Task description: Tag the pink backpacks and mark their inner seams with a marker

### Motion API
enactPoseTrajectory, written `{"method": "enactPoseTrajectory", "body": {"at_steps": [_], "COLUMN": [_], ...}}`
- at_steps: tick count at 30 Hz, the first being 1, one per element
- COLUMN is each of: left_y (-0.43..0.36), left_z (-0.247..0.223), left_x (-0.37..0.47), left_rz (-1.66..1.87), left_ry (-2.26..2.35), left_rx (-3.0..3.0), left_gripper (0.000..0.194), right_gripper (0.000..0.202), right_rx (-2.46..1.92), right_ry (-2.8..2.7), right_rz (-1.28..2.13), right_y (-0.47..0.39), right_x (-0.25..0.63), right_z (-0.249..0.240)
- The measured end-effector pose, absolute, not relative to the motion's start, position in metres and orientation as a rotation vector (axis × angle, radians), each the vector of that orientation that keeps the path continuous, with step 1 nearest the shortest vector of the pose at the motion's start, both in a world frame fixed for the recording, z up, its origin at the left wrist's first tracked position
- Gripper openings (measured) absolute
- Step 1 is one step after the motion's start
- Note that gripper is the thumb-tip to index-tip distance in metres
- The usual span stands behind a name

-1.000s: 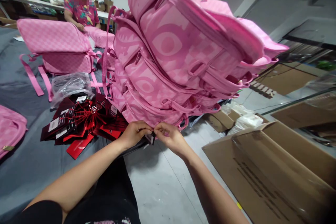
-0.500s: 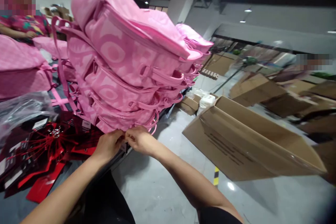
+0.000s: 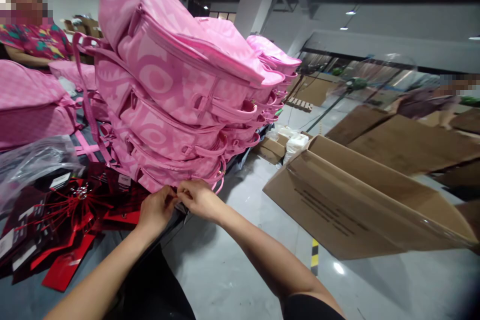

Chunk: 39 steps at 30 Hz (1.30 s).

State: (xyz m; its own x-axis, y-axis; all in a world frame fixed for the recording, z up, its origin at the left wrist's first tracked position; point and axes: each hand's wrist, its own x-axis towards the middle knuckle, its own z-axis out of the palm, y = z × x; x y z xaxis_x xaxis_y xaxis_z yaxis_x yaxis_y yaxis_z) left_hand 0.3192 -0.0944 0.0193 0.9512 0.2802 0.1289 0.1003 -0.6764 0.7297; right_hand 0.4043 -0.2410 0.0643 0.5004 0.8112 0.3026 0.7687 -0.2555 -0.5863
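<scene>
My left hand (image 3: 157, 210) and my right hand (image 3: 197, 201) meet fingertip to fingertip at the front edge of the table. Both are closed in a pinch; the small item between them is hidden by the fingers. Part of a dark and pale tag-like piece (image 3: 182, 209) shows just below my right fingers. Right behind the hands rises a stack of pink patterned backpacks (image 3: 153, 132), with handle loops facing right. Left of my left hand lie red hang tags (image 3: 69, 262) and dark hang tags (image 3: 28, 225), with red strings (image 3: 80, 210) fanned out from a cluster of metal pins.
Clear plastic bags (image 3: 41, 160) and more pink bags (image 3: 33, 105) lie on the table (image 3: 22, 300) at left. A large open cardboard box (image 3: 337, 210) stands on the floor at right. A co-worker (image 3: 37, 40) is across the table; another person (image 3: 423, 105) is among boxes at far right.
The hands stay pinched together in nearly the same place, with slight finger movement. The view has shifted a little. The person at far right has moved and shows more clearly beside the boxes.
</scene>
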Motion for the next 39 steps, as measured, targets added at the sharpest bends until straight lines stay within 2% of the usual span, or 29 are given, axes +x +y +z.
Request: {"method": "enactPoseTrajectory", "body": {"at_steps": [5,10,16,25,35,39], "left_y": [-0.098,-0.103,-0.108,-0.105,-0.093,-0.088], "left_z": [0.019,0.021,0.026,0.033,0.024,0.023], "left_x": [0.321,0.321,0.318,0.314,0.318,0.316], "left_rz": [0.273,0.333,0.313,0.261,0.213,0.152], "left_ry": [0.105,0.33,0.246,0.227,0.181,0.084], "left_rx": [2.192,2.244,2.22,2.168,2.097,2.079], "left_gripper": [0.015,0.01,0.016,0.02,0.017,0.023], "right_gripper": [0.01,0.008,0.002,0.024,0.034,0.038], "right_rx": [-2.008,-1.957,-1.973,-2.053,-2.191,-2.213], "right_ry": [-1.181,-1.137,-1.114,-1.014,-0.939,-0.91], "right_rz": [0.133,0.176,0.185,0.24,0.219,0.223], "right_y": [-0.241,-0.24,-0.241,-0.241,-0.235,-0.236], "right_x": [0.404,0.404,0.406,0.41,0.411,0.411], "right_z": [0.063,0.062,0.059,0.062,0.057,0.055]}}
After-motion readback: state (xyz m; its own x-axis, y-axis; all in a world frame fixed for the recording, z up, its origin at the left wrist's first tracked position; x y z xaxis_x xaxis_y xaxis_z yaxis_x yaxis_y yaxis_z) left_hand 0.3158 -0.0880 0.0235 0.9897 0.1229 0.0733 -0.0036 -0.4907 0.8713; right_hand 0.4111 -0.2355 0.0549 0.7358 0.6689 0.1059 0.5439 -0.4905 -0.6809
